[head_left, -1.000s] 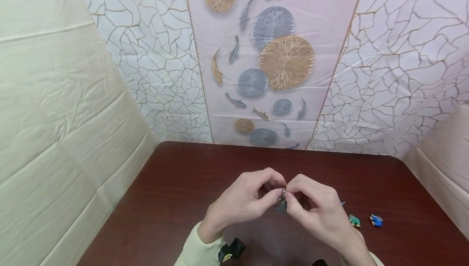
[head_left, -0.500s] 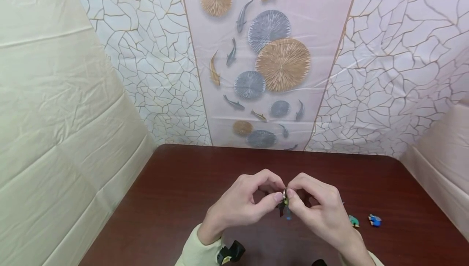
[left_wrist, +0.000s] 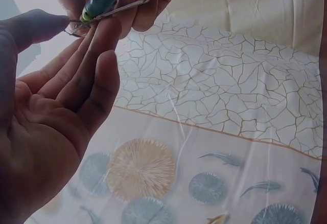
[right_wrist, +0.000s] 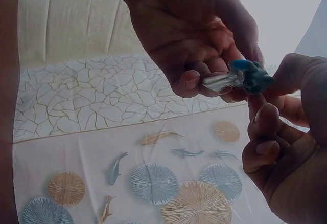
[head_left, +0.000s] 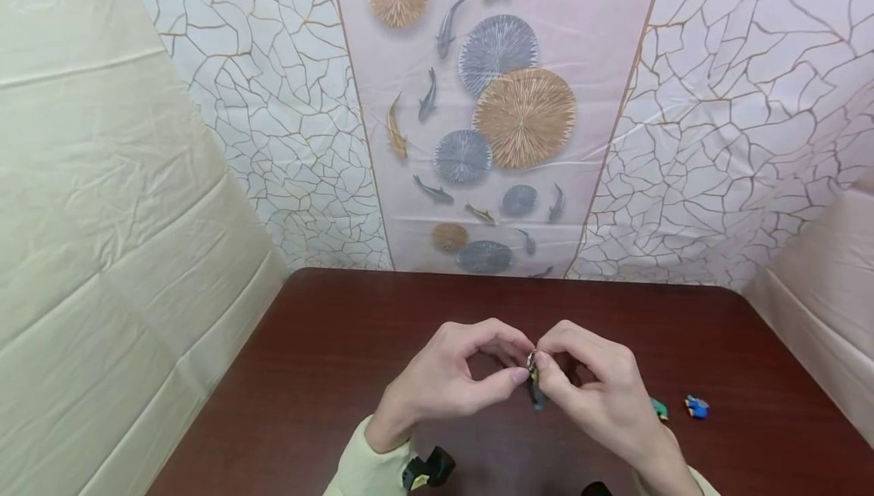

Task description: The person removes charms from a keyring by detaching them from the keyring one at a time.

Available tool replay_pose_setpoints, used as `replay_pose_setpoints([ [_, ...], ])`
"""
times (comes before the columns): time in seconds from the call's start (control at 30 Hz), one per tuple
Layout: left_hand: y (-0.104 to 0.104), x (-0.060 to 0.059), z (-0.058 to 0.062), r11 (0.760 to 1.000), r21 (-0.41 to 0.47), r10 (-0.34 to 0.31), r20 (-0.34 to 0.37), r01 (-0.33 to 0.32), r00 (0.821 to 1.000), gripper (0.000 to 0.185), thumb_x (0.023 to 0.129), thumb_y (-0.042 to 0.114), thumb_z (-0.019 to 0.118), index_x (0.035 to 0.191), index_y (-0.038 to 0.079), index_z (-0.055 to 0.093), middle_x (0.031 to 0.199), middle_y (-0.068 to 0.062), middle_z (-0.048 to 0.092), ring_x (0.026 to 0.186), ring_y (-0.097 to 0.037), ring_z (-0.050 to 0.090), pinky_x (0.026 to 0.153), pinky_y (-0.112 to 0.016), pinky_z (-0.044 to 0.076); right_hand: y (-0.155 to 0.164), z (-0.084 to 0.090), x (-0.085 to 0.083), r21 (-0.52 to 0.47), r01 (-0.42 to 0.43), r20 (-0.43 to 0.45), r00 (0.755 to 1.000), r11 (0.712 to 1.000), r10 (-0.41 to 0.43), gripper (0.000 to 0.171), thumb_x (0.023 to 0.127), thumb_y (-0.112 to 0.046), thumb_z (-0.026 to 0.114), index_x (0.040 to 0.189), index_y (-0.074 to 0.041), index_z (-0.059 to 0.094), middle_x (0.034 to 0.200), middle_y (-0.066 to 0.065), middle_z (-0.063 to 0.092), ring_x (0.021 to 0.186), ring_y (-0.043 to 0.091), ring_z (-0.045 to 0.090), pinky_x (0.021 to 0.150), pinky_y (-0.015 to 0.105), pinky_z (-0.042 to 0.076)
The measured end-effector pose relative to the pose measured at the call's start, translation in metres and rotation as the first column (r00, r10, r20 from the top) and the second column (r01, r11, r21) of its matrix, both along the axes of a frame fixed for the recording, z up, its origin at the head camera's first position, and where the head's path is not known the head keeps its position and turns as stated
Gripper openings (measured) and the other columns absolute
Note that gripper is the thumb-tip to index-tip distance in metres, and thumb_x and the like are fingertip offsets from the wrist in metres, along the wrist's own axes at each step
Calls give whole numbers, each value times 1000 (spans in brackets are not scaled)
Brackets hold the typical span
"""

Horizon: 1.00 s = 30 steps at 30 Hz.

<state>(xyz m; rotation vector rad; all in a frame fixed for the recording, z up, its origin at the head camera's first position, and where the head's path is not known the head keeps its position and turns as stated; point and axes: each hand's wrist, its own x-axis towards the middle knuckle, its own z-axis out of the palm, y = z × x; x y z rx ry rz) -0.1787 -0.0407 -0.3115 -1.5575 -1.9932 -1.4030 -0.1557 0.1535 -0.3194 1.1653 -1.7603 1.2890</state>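
Observation:
Over the table, my left hand (head_left: 459,375) and right hand (head_left: 604,390) meet fingertip to fingertip. Between them they pinch a small metal key ring (head_left: 531,360). From it hangs a teal charm (left_wrist: 102,1) with a bright blue tip, seen close up in the left wrist view. A silvery key (right_wrist: 220,82) sticks out beside the charm in the right wrist view. Thumbs and fingers partly cover the ring, so whether its coils are spread cannot be told.
A blue figurine (head_left: 696,407) lies on the dark red-brown table (head_left: 328,375) right of my right hand. A green figurine (head_left: 659,408) is partly hidden by that hand. Patterned cloth (head_left: 519,117) hangs behind the table's far edge.
The charm and a dark piece under the ring swung into view apart, then came together. My left thumb has shifted slightly right and down; both hands stay at the ring.

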Motion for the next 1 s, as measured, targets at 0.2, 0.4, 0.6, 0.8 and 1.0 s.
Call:
replay_pose_setpoints([
  [0.2, -4, 1, 5, 999, -2, -48, 34, 48, 998, 21, 84, -6, 68, 104, -1, 64, 86, -13, 74, 79, -12, 72, 69, -22, 58, 0, -2, -3, -18, -110, -8, 994, 994, 110, 25, 77, 21, 60, 85, -2, 62, 77, 0, 57, 64, 1, 46, 46, 10, 32],
  [0.4, -7, -9, -9, 997, -18, -71, 77, 73, 995, 21, 86, -2, 70, 107, -1, 67, 90, -13, 75, 83, -14, 73, 68, -22, 58, -1, -1, -2, -22, -155, -6, 988, 988, 155, 22, 79, 20, 60, 85, -1, 62, 77, 2, 57, 65, 2, 47, 46, 10, 33],
  [0.6, -7, -10, -12, 997, -20, -72, 46, 73, 996, 21, 85, -1, 71, 106, -2, 69, 96, -14, 75, 83, -14, 72, 70, -21, 58, -2, 1, 0, -23, -176, 3, 984, 984, 176, 23, 79, 21, 59, 84, -1, 61, 77, 2, 55, 66, 3, 47, 46, 10, 32],
  [0.8, -7, -10, -11, 999, -25, -42, -3, 42, 999, 21, 85, -1, 71, 106, -1, 70, 96, -11, 75, 85, -11, 72, 71, -17, 57, -3, 3, 2, -26, -155, -4, 988, 988, 155, 19, 81, 19, 59, 83, -1, 61, 76, 3, 56, 65, 3, 47, 46, 11, 31],
  [1.0, -5, -9, -10, 999, -27, -19, -62, 18, 998, 24, 83, -3, 69, 106, 1, 67, 88, -7, 75, 81, -6, 71, 74, -15, 55, -4, 4, 2, -26, -143, -13, 990, 989, 142, 19, 80, 18, 60, 83, -1, 61, 76, 2, 55, 64, 3, 45, 45, 12, 31],
])
